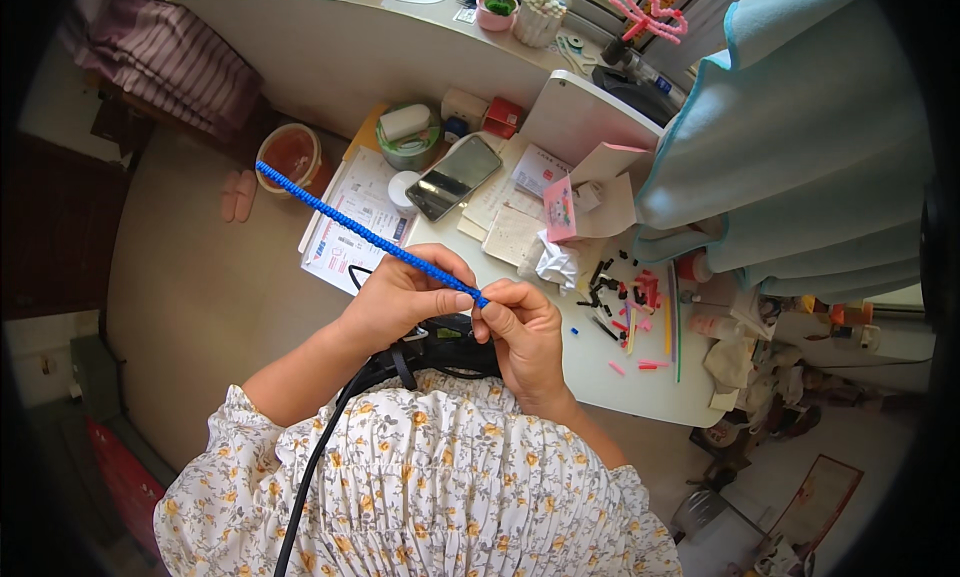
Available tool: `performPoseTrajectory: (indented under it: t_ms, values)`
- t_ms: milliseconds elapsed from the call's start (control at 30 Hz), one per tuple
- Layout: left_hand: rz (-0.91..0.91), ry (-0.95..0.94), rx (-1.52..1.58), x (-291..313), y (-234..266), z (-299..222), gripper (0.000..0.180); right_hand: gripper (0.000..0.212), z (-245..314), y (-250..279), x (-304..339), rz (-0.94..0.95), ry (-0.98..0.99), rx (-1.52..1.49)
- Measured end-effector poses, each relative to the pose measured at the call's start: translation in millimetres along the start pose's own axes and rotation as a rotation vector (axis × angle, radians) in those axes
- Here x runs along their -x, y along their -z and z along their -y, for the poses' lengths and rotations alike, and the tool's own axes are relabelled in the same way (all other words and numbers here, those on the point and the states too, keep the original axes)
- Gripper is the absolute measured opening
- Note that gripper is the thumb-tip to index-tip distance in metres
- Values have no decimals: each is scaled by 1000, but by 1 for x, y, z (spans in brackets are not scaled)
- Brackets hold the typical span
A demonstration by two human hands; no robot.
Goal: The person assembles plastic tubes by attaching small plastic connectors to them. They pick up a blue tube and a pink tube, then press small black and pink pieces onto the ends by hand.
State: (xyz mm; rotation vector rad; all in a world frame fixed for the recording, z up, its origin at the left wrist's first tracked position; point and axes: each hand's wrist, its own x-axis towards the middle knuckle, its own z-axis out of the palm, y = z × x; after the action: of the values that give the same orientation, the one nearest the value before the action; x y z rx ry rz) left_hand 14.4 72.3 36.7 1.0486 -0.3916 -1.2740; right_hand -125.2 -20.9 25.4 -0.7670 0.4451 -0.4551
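A long, thin blue braided stick (pixel 345 220) slants up to the left from my fingers, out over the floor side of the table. My left hand (pixel 405 295) is closed round its lower part, with the thumb lying along it. At its lower right end, my right hand (pixel 525 329) pinches the tip between thumb and fingers. The fingertips of both hands almost meet there and hide part of that end. On the table to the right lie cut pieces of black tube (pixel 602 287), pink pieces (pixel 648 292) and a small blue piece (pixel 575 331).
A smartphone (pixel 455 180) rests among papers and notebooks. Beyond it stand a green round container (pixel 410 149) and an open pink box (pixel 562 209). Crumpled white tissue (pixel 556 262) lies near my right hand. Light blue curtain (pixel 790 137) hangs at right; a bucket (pixel 312 177) stands on the floor.
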Motion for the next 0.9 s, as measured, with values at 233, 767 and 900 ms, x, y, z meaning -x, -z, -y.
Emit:
performPoseTrajectory:
  t_ms: [233, 767, 900]
  values:
    - [-29, 30, 19, 0, -3, -3, 20, 6, 1, 0, -1, -6, 7, 2]
    - [-23, -52, -66, -1, -3, -1, 22, 6, 2, -1, -2, -15, 26, 123]
    - [-38, -32, -101, -1, -2, -1, 22, 6, 2, 0, -2, -6, 27, 132]
